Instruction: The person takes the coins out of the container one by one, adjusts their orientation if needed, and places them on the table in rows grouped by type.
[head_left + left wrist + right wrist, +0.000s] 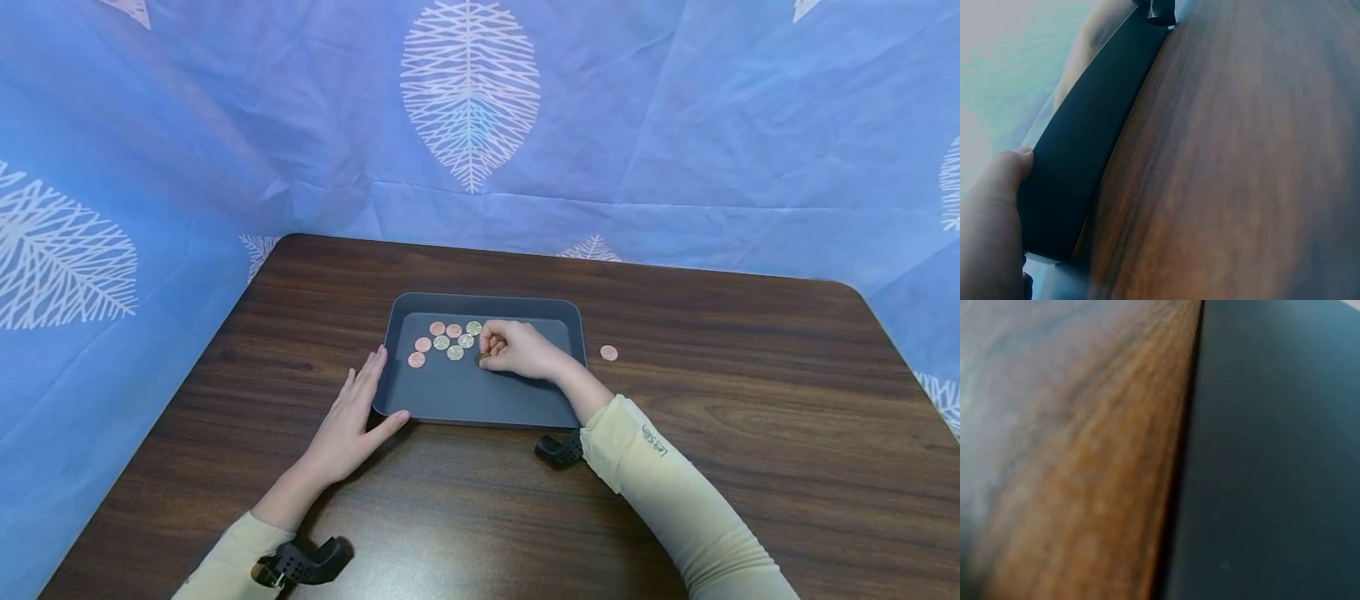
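Sleeves: two pale sleeves (678, 492) are seen at the bottom of the frame, each with a black strap at the wrist.
Left hand: the left hand (351, 421) is laid flat on the table (750, 433), lower left of the middle. Its fingers are straight and a little apart. The thumb is pressed on the near left corner of the tray (465, 400).
Tray: a dark tray is set in the middle of the frame.
Right hand: the right hand (517, 348) is held inside the tray, fingers curled together. A coin (481, 359) is pinched at its fingertips.
Coins: eight more coins (442, 341) are spread in the far left part of the tray.
Lone coin: one coin (609, 352) is left on the table, just right of the tray.
Cloth: a blue cloth (675, 125) with white leaves is hung behind.
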`<state>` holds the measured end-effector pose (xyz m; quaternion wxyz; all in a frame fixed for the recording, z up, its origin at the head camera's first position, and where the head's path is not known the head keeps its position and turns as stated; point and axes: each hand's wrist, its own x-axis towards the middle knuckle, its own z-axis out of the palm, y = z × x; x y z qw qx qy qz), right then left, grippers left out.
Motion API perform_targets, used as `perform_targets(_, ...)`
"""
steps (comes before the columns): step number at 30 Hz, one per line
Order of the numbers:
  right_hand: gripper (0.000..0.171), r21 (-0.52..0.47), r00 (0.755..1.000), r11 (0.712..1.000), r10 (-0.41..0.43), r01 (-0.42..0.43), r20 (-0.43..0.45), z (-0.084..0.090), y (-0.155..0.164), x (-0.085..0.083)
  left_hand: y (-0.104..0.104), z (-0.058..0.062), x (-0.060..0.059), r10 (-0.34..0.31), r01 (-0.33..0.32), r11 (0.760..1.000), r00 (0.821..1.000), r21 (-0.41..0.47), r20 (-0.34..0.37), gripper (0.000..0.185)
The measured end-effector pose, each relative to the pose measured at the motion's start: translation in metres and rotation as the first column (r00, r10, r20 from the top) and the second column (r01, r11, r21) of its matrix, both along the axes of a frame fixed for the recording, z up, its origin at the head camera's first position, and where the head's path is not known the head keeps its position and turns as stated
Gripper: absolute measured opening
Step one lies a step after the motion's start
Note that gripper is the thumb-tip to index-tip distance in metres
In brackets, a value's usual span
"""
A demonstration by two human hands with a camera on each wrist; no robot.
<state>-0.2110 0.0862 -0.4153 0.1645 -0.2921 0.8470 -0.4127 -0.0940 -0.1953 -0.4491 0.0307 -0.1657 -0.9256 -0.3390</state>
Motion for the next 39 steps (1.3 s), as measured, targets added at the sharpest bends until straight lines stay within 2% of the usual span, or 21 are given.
perform_targets(3, 0.009, 0.006, 1.0, 1.0, 0.024, -0.024, -0.011, 0.004, 0.001, 0.002, 0.001, 0.0, -0.001, 0.0, 0.0, 1.0, 1.0, 0.001, 0.0, 0.086)
perform_targets(9, 0.019, -0.032, 0.999, 0.998, 0.05, -0.051, -0.015, 0.021, 0.016, 0.008, 0.002, 0.002, -0.001, 0.001, -0.001, 1.0, 1.0, 0.013, 0.01, 0.086)
perform_targets(13, 0.02, -0.033, 1.0, 0.999, -0.002, 0.002, -0.02, 0.031, 0.036, 0.014, 0.002, 0.001, -0.002, -0.001, 0.001, 1.0, 1.0, 0.018, 0.007, 0.086)
perform_targets(20, 0.024, 0.003, 0.996, 0.997, -0.075, 0.075, -0.047, 0.035, 0.073, 0.026, 0.001, 0.001, -0.003, -0.003, 0.003, 1.0, 1.0, 0.021, 0.001, 0.086)
perform_targets(27, 0.026, -0.034, 0.977, 0.978, -0.208, 0.206, -0.053, 0.043, 0.113, 0.037, 0.001, 0.0, -0.002, -0.004, 0.004, 1.0, 1.0, 0.018, 0.0, 0.086)
perform_targets(32, 0.026, 0.004, 0.949, 0.952, -0.305, 0.306, -0.086, 0.037, 0.14, 0.037, 0.0, 0.001, -0.001, -0.002, 0.002, 1.0, 1.0, 0.017, 0.005, 0.087)
perform_targets(39, 0.016, 0.122, 0.958, 0.951, -0.278, 0.285, -0.073, 0.015, 0.161, 0.035, 0.001, 0.002, -0.001, 0.002, -0.002, 1.0, 1.0, 0.011, 0.011, 0.086)
